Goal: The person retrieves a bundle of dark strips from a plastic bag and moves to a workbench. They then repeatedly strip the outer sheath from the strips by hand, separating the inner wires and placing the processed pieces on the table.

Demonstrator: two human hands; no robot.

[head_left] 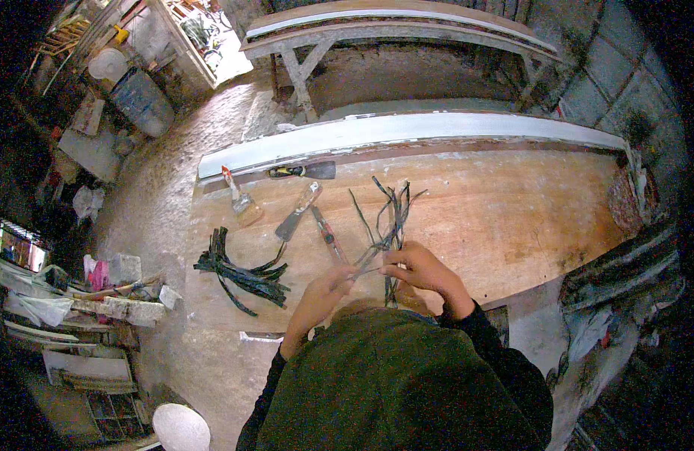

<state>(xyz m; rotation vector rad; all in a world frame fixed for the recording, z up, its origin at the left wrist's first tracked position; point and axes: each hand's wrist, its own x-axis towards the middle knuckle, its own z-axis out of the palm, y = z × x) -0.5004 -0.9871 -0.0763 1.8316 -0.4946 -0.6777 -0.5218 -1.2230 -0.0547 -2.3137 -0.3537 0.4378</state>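
While both hands (321, 299) (431, 272) pinch dark strips (399, 218) near the edge (527, 288), tabletop (505, 218) stretches rightward.

Dim interior overall. Daylight comes through the doorway (225, 52) at upper left, blown out to white, with glare along the floor (170, 161) just below it. Smaller bright opening (20, 246) at far left. Tabletop (482, 218) fairly evenly lit, shadows soft; white board (407, 132) brightest there. Dark garment (384, 376) nearly swallows detail, speckled with grain. Fingers (403, 259) and dark strips (399, 218) slightly soft. Fisheye bows the board's straight edges; corners fall to black.
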